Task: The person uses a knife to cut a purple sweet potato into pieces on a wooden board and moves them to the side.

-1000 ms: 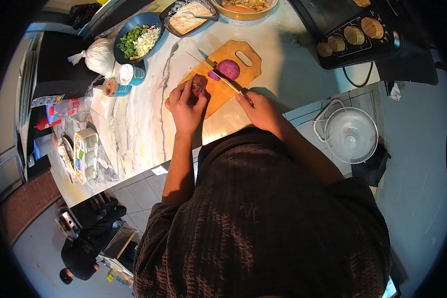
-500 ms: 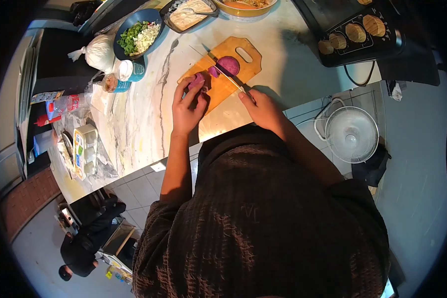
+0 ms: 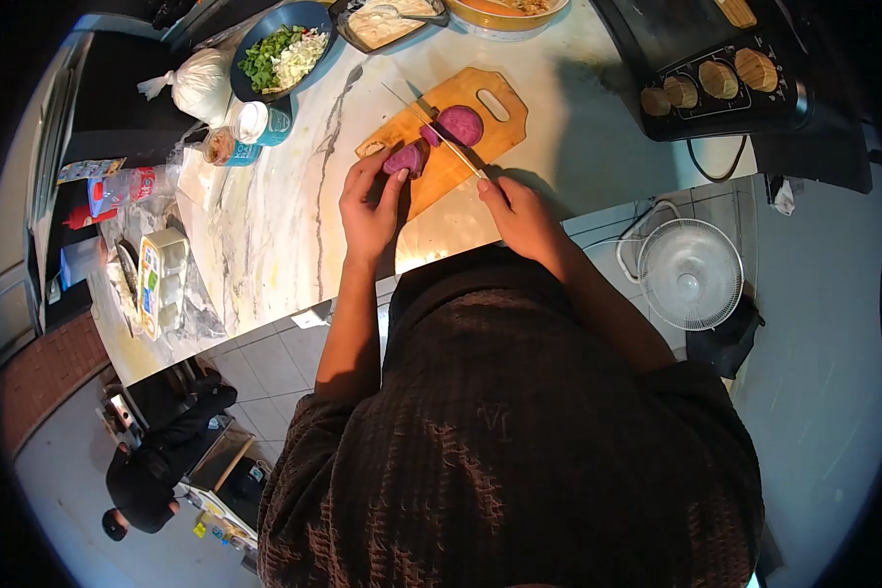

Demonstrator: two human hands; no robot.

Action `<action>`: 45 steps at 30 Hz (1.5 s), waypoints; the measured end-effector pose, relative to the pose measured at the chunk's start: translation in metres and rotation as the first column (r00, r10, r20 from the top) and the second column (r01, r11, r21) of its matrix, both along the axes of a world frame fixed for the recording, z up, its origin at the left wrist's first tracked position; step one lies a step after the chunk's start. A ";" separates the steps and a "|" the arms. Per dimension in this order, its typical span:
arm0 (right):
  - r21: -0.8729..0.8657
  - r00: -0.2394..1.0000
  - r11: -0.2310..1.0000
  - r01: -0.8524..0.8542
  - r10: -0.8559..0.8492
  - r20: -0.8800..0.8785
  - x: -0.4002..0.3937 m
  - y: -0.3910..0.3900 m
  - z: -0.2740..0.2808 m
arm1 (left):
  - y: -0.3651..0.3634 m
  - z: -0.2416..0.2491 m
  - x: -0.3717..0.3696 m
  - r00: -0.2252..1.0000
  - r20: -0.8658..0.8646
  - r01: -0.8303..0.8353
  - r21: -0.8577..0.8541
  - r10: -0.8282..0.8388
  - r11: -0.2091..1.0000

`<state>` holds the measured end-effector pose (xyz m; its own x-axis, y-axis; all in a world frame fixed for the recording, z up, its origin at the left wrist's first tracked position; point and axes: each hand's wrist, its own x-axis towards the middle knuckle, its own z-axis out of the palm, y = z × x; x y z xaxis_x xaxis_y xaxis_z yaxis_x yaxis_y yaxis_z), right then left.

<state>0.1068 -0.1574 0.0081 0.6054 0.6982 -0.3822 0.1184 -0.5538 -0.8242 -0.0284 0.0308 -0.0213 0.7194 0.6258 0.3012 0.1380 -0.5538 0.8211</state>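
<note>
A wooden cutting board [image 3: 495, 83] with a handle slot lies on the marble counter. My left hand [image 3: 367, 218] pinches a piece of red onion [image 3: 408, 160] between thumb and fingers at the board's left side. In my right hand [image 3: 521, 218] is a knife [image 3: 464, 160], its fist closed round the handle and its thin blade slanting up and left across the board. A round, purple cut onion half [image 3: 461, 125] rests just right of the blade. A small purple slice lies against the blade, partly hidden.
Beyond the board stand a blue bowl of chopped greens and white bits [image 3: 294, 24], a dark tray of pale paste [image 3: 353, 39] and a yellow-rimmed bowl [image 3: 505, 22]. Jars [image 3: 263, 122] and an egg carton [image 3: 164, 279] are left; a black appliance [image 3: 701, 108] is right. Another person [image 3: 142, 485] is lower left.
My left fingers have shifted on the onion piece, so more of its purple side shows. The knife stays across the board. The whole view has turned slightly.
</note>
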 end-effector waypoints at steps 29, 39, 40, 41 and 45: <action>-0.083 0.860 0.970 -0.228 0.241 0.450 0.009 0.011 0.041 | -0.004 -0.004 0.005 0.987 -0.100 -0.112 0.165 0.129 0.980; -0.135 0.843 0.965 -0.225 0.262 0.469 0.010 0.013 0.034 | -0.001 -0.006 0.008 0.990 -0.075 -0.101 0.196 0.117 0.975; -0.135 0.843 0.965 -0.225 0.262 0.469 0.009 0.013 0.035 | -0.001 -0.007 0.008 0.990 -0.074 -0.100 0.196 0.117 0.975; -0.130 0.847 0.967 -0.220 0.255 0.466 0.008 0.013 0.036 | -0.001 -0.008 0.008 0.990 -0.081 -0.102 0.189 0.119 0.977; -0.090 0.873 0.979 -0.181 0.202 0.443 0.001 0.014 0.035 | -0.003 -0.003 0.008 0.987 -0.093 -0.115 0.169 0.132 0.979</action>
<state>0.1082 -0.1436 0.0436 0.5748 0.8071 -0.1350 0.5767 -0.5165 -0.6330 -0.0202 0.0281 -0.0248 0.6719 0.6606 0.3347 0.2927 -0.6521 0.6994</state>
